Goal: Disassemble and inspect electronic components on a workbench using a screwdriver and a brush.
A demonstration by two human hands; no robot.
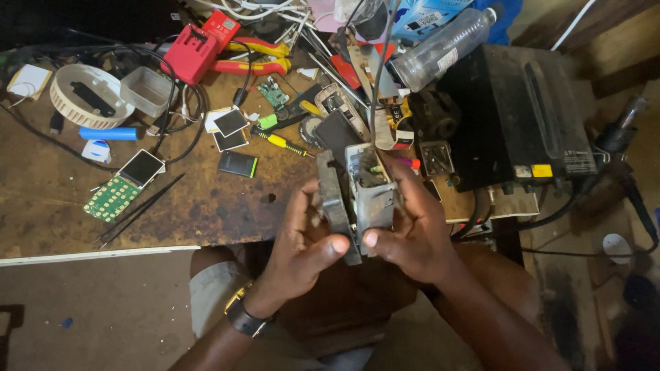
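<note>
Both hands grip one grey metal casing [363,199] over the lap, just off the bench [206,213] edge, long axis pointing away from the person. Left hand [302,244] clamps the loose side plate, thumb across the near end; right hand [412,230] wraps the box part, thumb pressed beside it. Tweezers [141,209], phone board [113,196] lie well left; black unit [515,117] crowds the right w/ a cable rising out the top

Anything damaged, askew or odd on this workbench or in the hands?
Yes. The grey metal casing held by the left hand and right hand is open, its innards exposed. A clear plastic bottle lies tilted atop the black box, and a bare green circuit board lies loose among scattered parts.
</note>
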